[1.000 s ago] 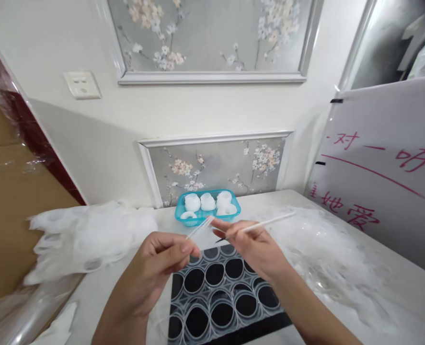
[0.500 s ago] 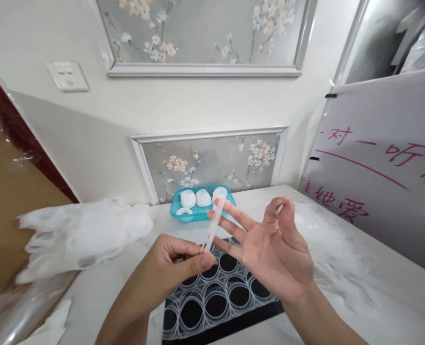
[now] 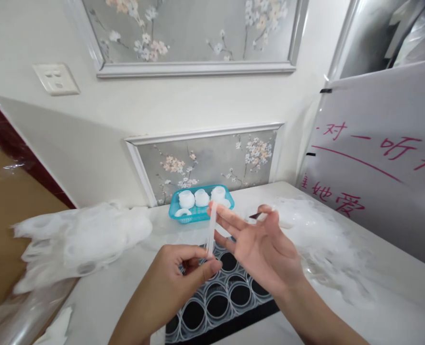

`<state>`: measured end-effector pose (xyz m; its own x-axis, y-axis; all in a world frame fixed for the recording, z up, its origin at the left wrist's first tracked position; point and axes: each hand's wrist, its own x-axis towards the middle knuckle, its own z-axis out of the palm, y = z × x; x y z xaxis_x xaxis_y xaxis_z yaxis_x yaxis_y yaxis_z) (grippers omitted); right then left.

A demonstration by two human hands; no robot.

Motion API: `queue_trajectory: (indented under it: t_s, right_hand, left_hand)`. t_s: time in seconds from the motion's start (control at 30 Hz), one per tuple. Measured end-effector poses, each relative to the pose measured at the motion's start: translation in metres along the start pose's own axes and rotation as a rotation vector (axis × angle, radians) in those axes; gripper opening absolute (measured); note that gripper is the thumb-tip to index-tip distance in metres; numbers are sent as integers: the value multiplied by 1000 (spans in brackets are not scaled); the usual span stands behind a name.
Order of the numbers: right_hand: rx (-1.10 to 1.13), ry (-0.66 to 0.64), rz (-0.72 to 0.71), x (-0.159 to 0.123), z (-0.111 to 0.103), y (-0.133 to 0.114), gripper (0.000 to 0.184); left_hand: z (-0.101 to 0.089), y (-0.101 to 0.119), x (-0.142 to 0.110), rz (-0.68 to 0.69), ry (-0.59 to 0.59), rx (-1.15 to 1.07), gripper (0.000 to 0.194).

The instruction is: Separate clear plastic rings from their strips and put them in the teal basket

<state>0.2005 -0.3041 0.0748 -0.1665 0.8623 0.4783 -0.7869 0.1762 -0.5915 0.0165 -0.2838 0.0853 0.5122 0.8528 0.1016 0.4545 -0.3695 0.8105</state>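
My left hand (image 3: 187, 278) pinches the lower end of a thin, whitish translucent plastic ring (image 3: 212, 230), seen nearly edge-on and upright. My right hand (image 3: 266, 254) is turned palm up, its outstretched fingertips touching the ring's upper part and far side. Between the thumb and forefinger of that hand is a small dark pointed blade (image 3: 256, 215); the rest of it is hidden by the fingers. Below both hands lies a clear plastic sheet with round openings (image 3: 217, 306) on a black mat (image 3: 230, 326).
A blue basket (image 3: 187, 218) by the wall holds several white rolled pieces (image 3: 202, 198). Heaps of translucent ring-like plastic lie left (image 3: 86, 235) and right (image 3: 327, 249) on the white table (image 3: 126, 292). A board with red writing (image 3: 370, 158) stands at right.
The ring has swung from a slant to nearly upright. My right hand has shifted slightly left and down, and the blade's dark tip now points left.
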Motion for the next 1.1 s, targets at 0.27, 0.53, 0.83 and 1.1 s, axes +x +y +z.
queue_trajectory:
  t_s: [0.27,0.53,0.83,1.1]
  right_hand:
    - [-430,-27,-134,-3,-9,19,11]
    - [-80,40,145,-3,3,4,28]
    - [-177,94,55,-3,-11,7,15]
    - [-355,-134,-67,-3,-18,3,13]
  left_hand:
    - [-4,0,0,66,-181,-128,42]
    - [-5,-4,0,35,-212,-80,41]
    - [-6,-8,5,-36,175,105,34]
    - [2,14,-2,114,146,-225,24]
